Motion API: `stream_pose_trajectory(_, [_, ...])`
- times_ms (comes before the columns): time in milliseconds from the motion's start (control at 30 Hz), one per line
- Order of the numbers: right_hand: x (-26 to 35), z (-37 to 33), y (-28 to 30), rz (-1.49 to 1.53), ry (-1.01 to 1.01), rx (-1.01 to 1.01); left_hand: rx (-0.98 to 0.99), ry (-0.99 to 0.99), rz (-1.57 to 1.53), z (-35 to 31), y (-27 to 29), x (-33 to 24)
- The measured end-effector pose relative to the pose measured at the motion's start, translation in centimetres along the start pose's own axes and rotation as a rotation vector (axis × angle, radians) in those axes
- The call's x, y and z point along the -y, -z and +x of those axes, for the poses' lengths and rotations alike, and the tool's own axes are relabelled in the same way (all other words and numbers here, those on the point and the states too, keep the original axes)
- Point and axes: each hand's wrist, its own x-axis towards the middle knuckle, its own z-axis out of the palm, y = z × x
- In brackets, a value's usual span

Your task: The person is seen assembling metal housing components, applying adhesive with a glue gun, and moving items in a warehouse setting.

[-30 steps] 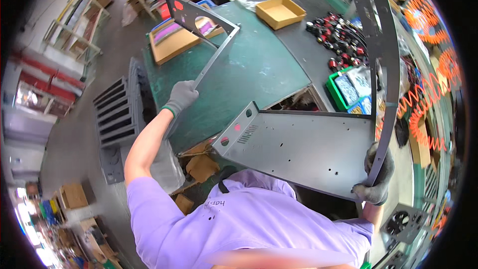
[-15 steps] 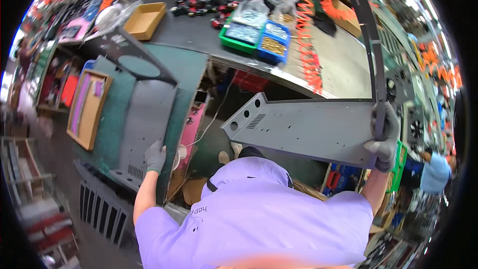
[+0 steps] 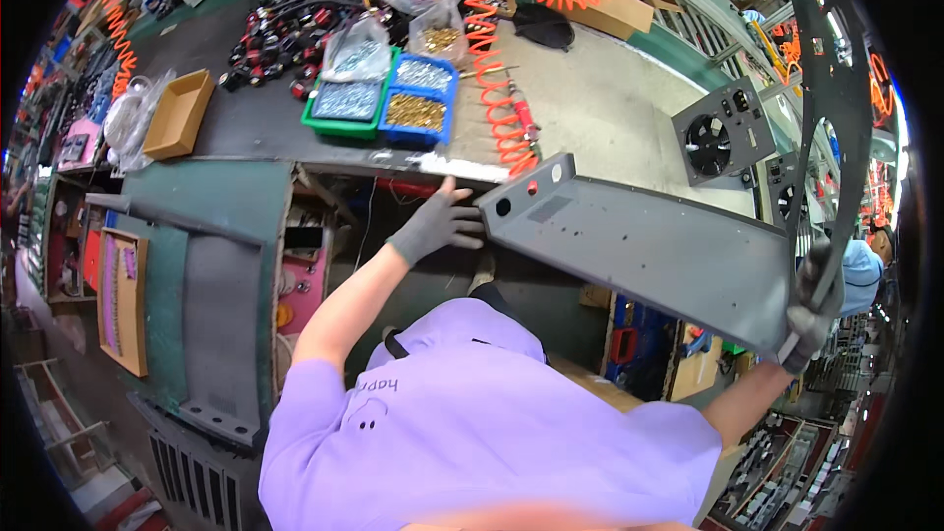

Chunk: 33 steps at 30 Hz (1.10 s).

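A long grey sheet-metal panel with round holes in its left end flange and a tall frame-like upright at its right end spans the gap in front of the bench. My gloved right hand grips it at the right corner, where the upright rises. Near the holed left end is my gloved left hand, fingers spread and holding nothing. Whether its fingertips touch the flange I cannot tell. A second grey metal panel lies on the green table at the left.
On the bench are a green bin and a blue bin of screws, an orange coiled hose with a red tool, and a grey fan box. A cardboard tray rests left. Another person is at far right.
My left hand has left the panel on the left table and come over beside the held panel's left end. The held panel's left end has swung higher in view; my right hand keeps its grip.
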Motion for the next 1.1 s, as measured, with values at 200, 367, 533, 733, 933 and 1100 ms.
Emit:
stream_pose_trajectory(200, [-5.4,4.6,5.4,-0.091,-0.016,0.043,0.204,0.167,0.582,18.9,-9.7,3.8])
stream_pose_trajectory(367, [-11.1,8.8,7.3,-0.163,-0.083,-0.087,-0.013,0.036,0.555,27.8,-12.8,5.9])
stream_pose_trajectory(533, [-23.2,13.9,9.8,-0.708,-0.021,0.255,-0.418,-0.246,0.479,29.2,-9.3,3.6])
stream_pose_trajectory(733, [-45.9,14.6,9.1,-0.454,-0.369,0.118,-0.799,-0.463,1.055,29.2,-5.2,-0.8])
stream_pose_trajectory(933, [-51.6,15.0,1.3,-0.194,-0.861,-0.02,-0.663,-0.37,1.278,25.0,-6.1,-10.3])
stream_pose_trajectory(1100, [-47.6,13.7,-11.5,-0.369,-1.066,0.426,-0.971,-1.382,1.211,14.1,-1.1,-21.1])
